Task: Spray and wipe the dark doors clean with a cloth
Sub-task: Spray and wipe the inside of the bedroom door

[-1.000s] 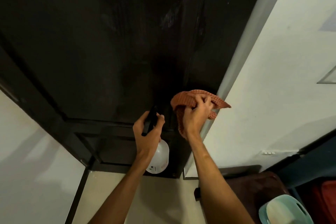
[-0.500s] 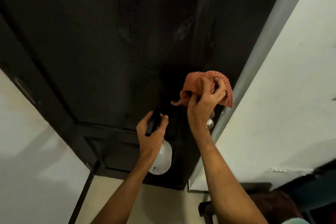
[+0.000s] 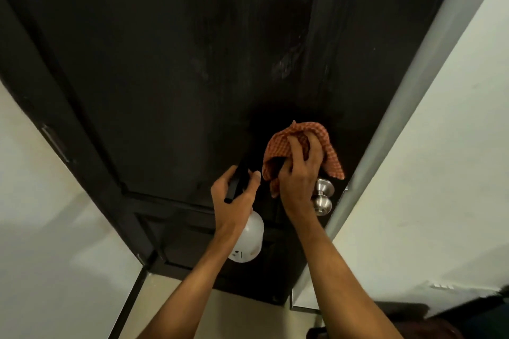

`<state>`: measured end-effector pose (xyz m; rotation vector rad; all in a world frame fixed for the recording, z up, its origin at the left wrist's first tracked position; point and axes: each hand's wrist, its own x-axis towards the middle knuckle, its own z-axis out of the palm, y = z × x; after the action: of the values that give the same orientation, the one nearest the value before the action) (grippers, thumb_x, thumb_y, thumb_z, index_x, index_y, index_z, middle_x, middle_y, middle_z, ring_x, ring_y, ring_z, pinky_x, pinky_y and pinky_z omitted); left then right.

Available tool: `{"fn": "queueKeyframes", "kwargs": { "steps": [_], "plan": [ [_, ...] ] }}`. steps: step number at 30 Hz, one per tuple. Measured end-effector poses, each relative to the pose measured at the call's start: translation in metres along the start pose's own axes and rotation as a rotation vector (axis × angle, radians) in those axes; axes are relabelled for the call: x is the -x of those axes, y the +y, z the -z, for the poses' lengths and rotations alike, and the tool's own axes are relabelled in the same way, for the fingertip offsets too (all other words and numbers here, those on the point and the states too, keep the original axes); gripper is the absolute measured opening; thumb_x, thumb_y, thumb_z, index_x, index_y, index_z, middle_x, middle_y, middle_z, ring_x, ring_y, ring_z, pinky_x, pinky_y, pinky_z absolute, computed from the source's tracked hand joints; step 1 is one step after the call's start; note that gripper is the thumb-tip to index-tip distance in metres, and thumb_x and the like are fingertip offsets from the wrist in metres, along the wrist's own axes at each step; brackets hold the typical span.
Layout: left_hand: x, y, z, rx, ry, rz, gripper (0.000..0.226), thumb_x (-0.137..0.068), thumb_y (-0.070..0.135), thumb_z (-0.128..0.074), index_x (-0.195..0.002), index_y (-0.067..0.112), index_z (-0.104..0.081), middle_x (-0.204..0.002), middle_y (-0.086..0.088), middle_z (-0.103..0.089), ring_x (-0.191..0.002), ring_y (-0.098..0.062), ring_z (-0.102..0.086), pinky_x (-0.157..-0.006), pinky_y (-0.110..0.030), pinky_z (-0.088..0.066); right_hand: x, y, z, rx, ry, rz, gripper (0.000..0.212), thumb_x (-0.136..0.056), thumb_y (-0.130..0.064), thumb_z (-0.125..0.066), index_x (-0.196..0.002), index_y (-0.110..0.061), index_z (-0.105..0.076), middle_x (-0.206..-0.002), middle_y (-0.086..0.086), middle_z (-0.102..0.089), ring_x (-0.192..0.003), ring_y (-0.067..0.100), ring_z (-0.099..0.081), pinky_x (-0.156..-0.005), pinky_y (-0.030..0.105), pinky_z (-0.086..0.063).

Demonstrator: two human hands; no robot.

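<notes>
- Round brushed-metal door knob (image 3: 324, 196) is seen at the door's right edge, partly covered by the right wrist.
- Grey door frame strip (image 3: 399, 124) runs along the right edge, just beside the knob.
- A dark object at the lower right corner is too blurred to identify.
- White walls (image 3: 446, 173) are seen on both sides; pale beige floor (image 3: 242, 319) is seen below the door.
- Dark panelled wooden door (image 3: 165, 77) fills most of the view; pale smeared streaks are seen on the upper right of its main panel.
- Orange checked cloth (image 3: 276, 147) is bunched and pressed against the door, just above the knob, gripped by the right hand (image 3: 298, 176).
- White plastic spray bottle with a black trigger head (image 3: 248, 237) is gripped at the neck by the left hand (image 3: 234, 201), nozzle pointed at the door, just left of the cloth.
</notes>
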<state>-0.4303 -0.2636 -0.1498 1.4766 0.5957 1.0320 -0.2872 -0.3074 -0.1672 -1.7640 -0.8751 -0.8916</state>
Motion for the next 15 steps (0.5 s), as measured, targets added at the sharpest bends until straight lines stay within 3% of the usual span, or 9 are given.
{"fn": "queueKeyframes", "kwargs": {
  "steps": [3,7,9,12,15],
  "plan": [
    [-0.004,-0.003,0.001,0.004,-0.025,-0.011,0.015,-0.098,0.014,-0.072,-0.085,0.009,-0.068,-0.080,-0.020,-0.069,-0.050,-0.010,-0.052,-0.052,-0.028,-0.046,0.018,0.009,0.002,0.102,0.002,-0.060,0.034,-0.094,-0.009,-0.050,-0.122,-0.004,-0.069,-0.144,0.017,-0.040,-0.134,0.036,-0.037,-0.109,0.054,-0.036],
    [-0.012,-0.005,0.012,0.037,-0.097,-0.011,0.014,-0.097,0.011,-0.072,-0.084,0.010,-0.069,-0.070,-0.014,-0.067,-0.049,-0.008,-0.053,-0.050,-0.024,-0.045,0.017,-0.004,-0.001,0.190,0.160,-0.339,0.036,-0.089,-0.010,-0.064,-0.123,-0.020,-0.072,-0.140,0.020,-0.049,-0.128,0.039,-0.041,-0.105,0.054,-0.038],
    [-0.018,-0.007,0.022,0.050,-0.135,0.003,0.014,-0.096,0.009,-0.073,-0.084,0.015,-0.070,-0.069,0.000,-0.068,-0.051,-0.004,-0.057,-0.052,-0.018,-0.046,0.022,-0.021,-0.014,0.055,0.214,-0.406,0.039,-0.090,-0.002,-0.065,-0.126,-0.017,-0.070,-0.135,0.017,-0.048,-0.123,0.029,-0.047,-0.101,0.047,-0.046],
    [-0.025,-0.006,0.036,0.054,-0.169,0.004,0.017,-0.096,0.009,-0.074,-0.082,0.018,-0.069,-0.067,0.005,-0.068,-0.052,-0.003,-0.059,-0.053,-0.019,-0.047,0.029,-0.035,-0.021,-0.104,0.228,-0.447,0.042,-0.091,0.007,-0.059,-0.127,-0.012,-0.069,-0.125,0.009,-0.048,-0.113,0.003,-0.049,-0.097,0.033,-0.052],
    [-0.031,-0.014,0.053,0.061,-0.191,0.039,0.020,-0.095,0.010,-0.075,-0.080,0.021,-0.069,-0.068,0.004,-0.069,-0.054,-0.005,-0.058,-0.054,-0.021,-0.047,0.020,-0.038,-0.007,-0.109,0.342,-0.529,0.044,-0.085,0.013,-0.055,-0.121,-0.007,-0.072,-0.120,0.015,-0.052,-0.112,0.014,-0.053,-0.097,0.015,-0.046]
  ]
}}
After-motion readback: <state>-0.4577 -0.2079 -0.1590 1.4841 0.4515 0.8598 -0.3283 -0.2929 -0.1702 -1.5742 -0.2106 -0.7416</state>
